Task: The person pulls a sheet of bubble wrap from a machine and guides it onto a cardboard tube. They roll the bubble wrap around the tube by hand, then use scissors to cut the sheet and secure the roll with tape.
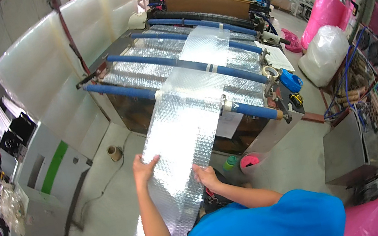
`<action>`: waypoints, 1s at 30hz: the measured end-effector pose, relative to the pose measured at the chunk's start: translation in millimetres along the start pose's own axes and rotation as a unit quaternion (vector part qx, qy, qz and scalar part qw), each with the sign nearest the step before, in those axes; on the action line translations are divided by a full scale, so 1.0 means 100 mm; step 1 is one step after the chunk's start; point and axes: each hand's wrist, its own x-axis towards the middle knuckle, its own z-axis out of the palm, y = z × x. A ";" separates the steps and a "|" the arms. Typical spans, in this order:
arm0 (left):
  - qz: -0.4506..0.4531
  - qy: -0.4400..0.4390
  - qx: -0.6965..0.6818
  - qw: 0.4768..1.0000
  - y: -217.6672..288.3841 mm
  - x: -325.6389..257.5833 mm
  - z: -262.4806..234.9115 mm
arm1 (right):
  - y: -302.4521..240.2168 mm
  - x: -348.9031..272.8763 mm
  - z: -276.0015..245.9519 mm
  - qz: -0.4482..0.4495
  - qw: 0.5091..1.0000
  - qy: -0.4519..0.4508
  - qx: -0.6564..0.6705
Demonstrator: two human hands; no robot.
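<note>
— What are my hands doing?

— My left hand (144,168) grips the left edge of the long strip of clear bubble wrap (185,123). My right hand (206,175) grips the right edge, fingers closed on the sheet.

— Where is the wrap?

— It runs down from the machine with the long blue rollers (190,64), over the front roller, and hangs between my hands, above the grey floor (108,203).

— What else is close by?

— A small cardboard tube (114,153) stands on the floor to the left. A green bottle (229,163) and a round pink thing (251,161) sit just past my right hand. Big pink and clear bags (323,33) lie far off on the right.
</note>
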 end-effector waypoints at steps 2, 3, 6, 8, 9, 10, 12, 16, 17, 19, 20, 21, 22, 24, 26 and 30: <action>0.013 0.008 -0.022 1.000 0.24 -0.03 -0.22 | -0.38 -0.23 0.13 0.004 0.999 -0.027 0.038; 0.026 0.011 -0.037 0.999 0.33 -0.04 -0.31 | -0.50 -0.31 0.16 -0.006 0.999 -0.033 0.042; 0.027 -0.001 -0.077 0.997 0.50 -0.09 -0.40 | -0.61 -0.38 0.17 -0.037 0.996 -0.064 0.050; 0.017 0.001 -0.067 0.998 0.39 -0.09 -0.37 | -0.49 -0.33 0.13 -0.019 0.999 -0.037 0.013; 0.009 0.006 -0.045 0.999 0.23 -0.06 -0.26 | -0.40 -0.28 0.11 -0.012 1.000 -0.025 -0.005; 0.001 0.012 -0.025 1.000 0.06 -0.03 -0.14 | -0.22 -0.17 0.06 0.000 1.000 -0.012 -0.013; -0.027 0.010 0.038 0.999 -0.06 -0.03 -0.03 | -0.04 -0.02 -0.04 -0.006 0.999 -0.012 -0.040; -0.045 0.021 0.046 0.998 -0.02 -0.02 -0.02 | -0.11 -0.07 -0.01 -0.023 0.999 -0.028 -0.015; -0.044 0.018 0.040 0.998 -0.02 -0.02 -0.02 | -0.13 -0.10 0.01 -0.032 0.999 -0.034 0.003; -0.041 0.011 0.029 0.999 -0.04 0.00 -0.03 | -0.08 -0.07 -0.01 -0.027 0.999 -0.022 -0.019; -0.048 0.008 0.041 0.998 -0.05 0.00 -0.01 | -0.04 -0.05 -0.01 -0.025 0.999 -0.016 -0.029; -0.054 0.005 0.053 0.997 -0.09 0.02 0.04 | 0.00 -0.01 -0.03 -0.017 0.999 -0.016 -0.034; -0.061 0.005 0.063 0.996 -0.15 0.03 0.07 | 0.05 0.05 -0.06 -0.011 0.999 -0.019 -0.040; -0.043 0.012 0.040 0.998 -0.30 0.09 0.18 | 0.12 0.14 -0.13 -0.008 0.999 -0.028 -0.043; -0.040 0.018 0.029 0.999 -0.33 0.10 0.24 | 0.25 0.28 -0.17 -0.016 0.998 -0.026 -0.046; -0.043 0.019 0.026 0.999 -0.36 0.12 0.32 | 0.23 0.32 -0.18 -0.009 0.998 -0.014 -0.061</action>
